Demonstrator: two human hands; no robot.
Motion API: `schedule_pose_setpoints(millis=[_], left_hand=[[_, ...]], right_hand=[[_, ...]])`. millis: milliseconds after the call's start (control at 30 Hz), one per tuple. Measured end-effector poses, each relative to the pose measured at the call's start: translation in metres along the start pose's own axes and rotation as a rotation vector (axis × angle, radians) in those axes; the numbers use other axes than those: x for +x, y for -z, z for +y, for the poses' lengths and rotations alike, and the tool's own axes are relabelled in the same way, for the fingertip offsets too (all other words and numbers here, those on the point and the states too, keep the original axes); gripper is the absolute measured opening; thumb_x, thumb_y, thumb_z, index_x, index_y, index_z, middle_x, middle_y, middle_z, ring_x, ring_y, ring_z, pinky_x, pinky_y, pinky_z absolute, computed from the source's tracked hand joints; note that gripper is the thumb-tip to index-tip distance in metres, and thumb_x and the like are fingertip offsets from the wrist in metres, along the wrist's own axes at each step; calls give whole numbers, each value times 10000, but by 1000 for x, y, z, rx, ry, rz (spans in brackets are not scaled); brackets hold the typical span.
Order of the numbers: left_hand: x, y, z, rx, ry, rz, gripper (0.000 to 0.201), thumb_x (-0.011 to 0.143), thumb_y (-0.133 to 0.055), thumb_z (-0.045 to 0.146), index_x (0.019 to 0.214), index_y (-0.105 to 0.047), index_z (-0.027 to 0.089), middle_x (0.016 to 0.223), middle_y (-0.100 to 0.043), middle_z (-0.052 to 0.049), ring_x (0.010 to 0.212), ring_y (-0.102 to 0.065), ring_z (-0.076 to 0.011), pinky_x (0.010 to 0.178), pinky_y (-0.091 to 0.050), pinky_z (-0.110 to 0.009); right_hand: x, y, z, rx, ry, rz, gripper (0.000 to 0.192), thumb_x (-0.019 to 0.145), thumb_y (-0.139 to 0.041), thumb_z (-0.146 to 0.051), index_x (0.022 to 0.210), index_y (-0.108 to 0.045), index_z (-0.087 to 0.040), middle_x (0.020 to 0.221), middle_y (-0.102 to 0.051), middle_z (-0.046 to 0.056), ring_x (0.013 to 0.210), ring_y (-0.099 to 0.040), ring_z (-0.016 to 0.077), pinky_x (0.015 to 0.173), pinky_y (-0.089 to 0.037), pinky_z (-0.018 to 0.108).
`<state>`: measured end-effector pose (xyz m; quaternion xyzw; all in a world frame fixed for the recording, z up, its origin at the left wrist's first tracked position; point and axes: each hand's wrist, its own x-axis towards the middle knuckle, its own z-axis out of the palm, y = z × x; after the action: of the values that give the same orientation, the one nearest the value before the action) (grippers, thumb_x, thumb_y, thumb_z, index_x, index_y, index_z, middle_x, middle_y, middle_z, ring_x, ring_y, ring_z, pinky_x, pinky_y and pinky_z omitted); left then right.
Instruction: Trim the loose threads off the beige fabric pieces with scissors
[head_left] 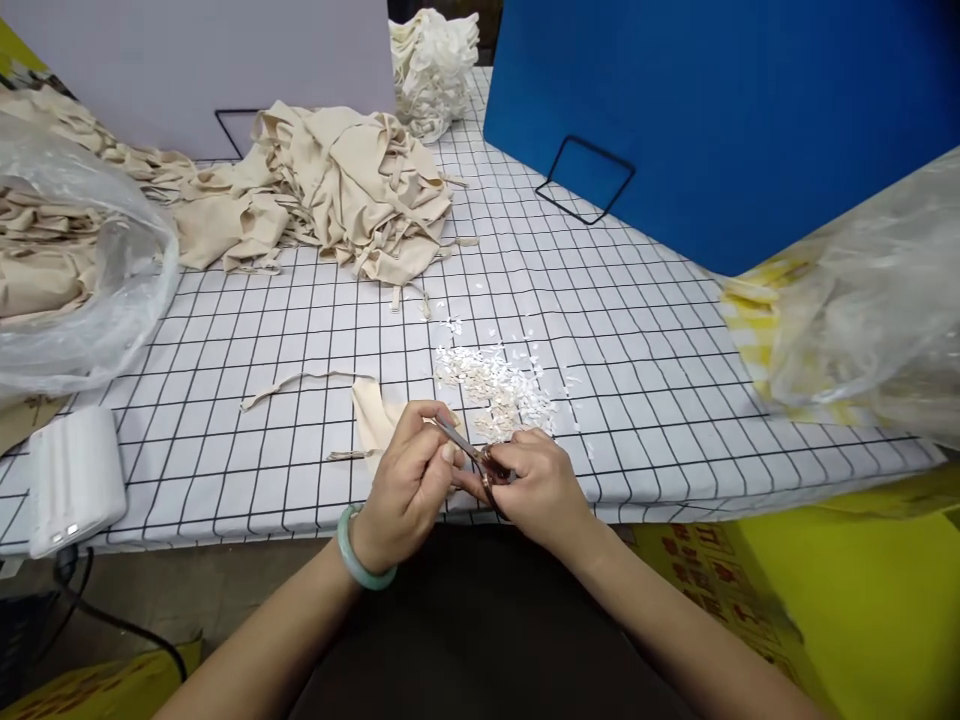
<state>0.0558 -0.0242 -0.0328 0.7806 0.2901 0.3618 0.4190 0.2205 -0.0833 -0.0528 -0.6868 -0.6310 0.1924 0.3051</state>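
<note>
My right hand [536,485] is closed around the handles of a small pair of scissors [472,450]. The blades point up and left to the fingertips of my left hand [411,478], which wears a green bangle [358,560] at the wrist. Pinched in my left hand is a beige fabric piece [371,415] with thin straps; part of it lies on the table and the rest is hidden behind the fingers. Just beyond my hands lies a scatter of small white and beige scraps [502,385].
A beige fabric heap [367,190] lies at the back left, beside a clear plastic bag [135,290] of more fabric. A white power strip [79,480] sits at the left edge. Blue board [675,110] and plastic sheeting [877,300] stand right, on the checked tablecloth [637,370].
</note>
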Motion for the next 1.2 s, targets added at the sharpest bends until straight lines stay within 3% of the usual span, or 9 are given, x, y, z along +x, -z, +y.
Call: schedule_pose_setpoints(millis=[133, 300, 400, 500, 667, 867, 967, 1067, 1200], left_hand=[[4, 9, 3, -17, 9, -27, 265, 995, -398, 135, 813, -585, 173, 991, -544, -92, 1052, -549, -205, 850, -514, -313], [3, 78, 1, 440, 56, 107, 214, 946, -524, 210, 733, -525, 186, 1008, -602, -99, 992, -605, -237, 845, -524, -381], [-8, 101, -15, 772, 152, 162, 153, 858, -598, 252, 989, -598, 173, 1260, -561, -158, 1230, -522, -344, 1028, -449, -542], [-27, 90, -30, 682, 246, -208, 535, 786, -624, 229, 1312, -528, 199, 1402, -510, -158, 1308, -476, -366, 1069, -431, -566], [-35, 79, -29, 294, 348, -322, 359, 802, -505, 52, 1088, -630, 229, 1147, -646, -72, 1044, -624, -224, 923, -528, -341], [108, 152, 3, 342, 231, 94, 65, 807, -608, 121, 767, -618, 171, 784, -612, -19, 709, -564, -174, 671, -524, -318], [198, 177, 13, 349, 199, 340, 217, 885, -531, 97, 1058, -636, 175, 1097, -618, -94, 1052, -592, -247, 942, -517, -447], [226, 159, -4, 316, 217, 452, 343, 956, -467, 138, 1273, -579, 207, 1355, -531, -130, 1337, -461, -286, 1129, -393, -516], [170, 92, -45, 39, 273, 273, 638, 844, -716, 398, 1414, -492, 216, 1476, -495, -141, 1385, -455, -335, 1142, -414, -498]], right_hand=[[9, 25, 18, -11, -271, -49, 526, 770, -639, -744, 697, -625, -223, 709, -630, 41, 668, -592, 204, 603, -454, 317], [18, 56, 23, -104, -264, 10, 649, 751, -716, -653, 1181, -524, -207, 1216, -604, 158, 1089, -595, 355, 815, -529, 472], [15, 32, 7, 122, -145, -215, 487, 807, -726, -451, 1179, -493, -238, 1218, -599, 126, 1018, -629, 295, 791, -552, 427], [12, -13, -14, 264, 59, -347, 373, 749, -685, -161, 1071, -509, -223, 1094, -611, 79, 926, -622, 238, 755, -533, 357], [34, -44, -45, 385, 62, -332, 218, 673, -546, -34, 766, -464, -213, 791, -558, -17, 705, -530, 143, 614, -418, 244], [169, 15, -87, 622, 31, -164, 226, 693, -634, -172, 908, -572, -204, 802, -610, -14, 722, -557, 154, 612, -449, 238], [256, 44, -100, 541, -19, 10, 295, 732, -634, -269, 1015, -583, -207, 896, -657, 21, 747, -589, 170, 613, -463, 256], [295, 44, -88, 483, -68, 38, 319, 740, -647, -329, 1032, -579, -220, 923, -669, 25, 743, -591, 176, 611, -451, 261], [248, 9, -59, 413, -100, -81, 207, 736, -656, -370, 880, -627, -225, 791, -676, 2, 688, -595, 179, 597, -441, 261]])
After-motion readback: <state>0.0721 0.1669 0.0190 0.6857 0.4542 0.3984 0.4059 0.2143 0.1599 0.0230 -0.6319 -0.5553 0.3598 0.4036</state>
